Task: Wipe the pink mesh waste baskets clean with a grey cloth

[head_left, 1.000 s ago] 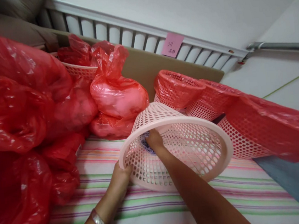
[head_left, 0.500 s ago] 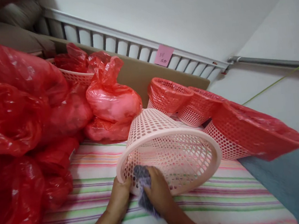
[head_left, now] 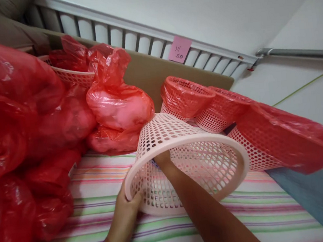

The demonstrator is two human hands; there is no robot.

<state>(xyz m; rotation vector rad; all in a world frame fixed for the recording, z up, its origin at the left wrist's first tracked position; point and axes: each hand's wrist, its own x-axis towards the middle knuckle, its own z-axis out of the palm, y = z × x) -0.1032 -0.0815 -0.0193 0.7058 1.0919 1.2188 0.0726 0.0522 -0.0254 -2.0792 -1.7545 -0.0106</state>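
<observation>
A pale pink perforated plastic basket (head_left: 174, 134) lies on its side on the striped sheet (head_left: 162, 234), its mouth facing me. My left hand (head_left: 128, 201) is closed on the left of the rim, thumb at the inside. Deep within the basket is my right hand (head_left: 162, 158), the forearm passing through the mouth; the rim and wall partly cover its fingers. A sliver of blue-grey cloth (head_left: 153, 163) shows at the right hand, against the inner left wall; most of it is hidden.
Red plastic bags (head_left: 60, 120), filled and knotted, pile up at the left. Several pink baskets lined with red bags (head_left: 188, 91) stand at the back right. Behind are a tan board (head_left: 141, 69) and a slatted rail with a pink note (head_left: 179, 49).
My right hand has gone from near the basket's mouth to deep inside it, taking the cloth along. My left hand stays on the rim. The view has shifted slightly.
</observation>
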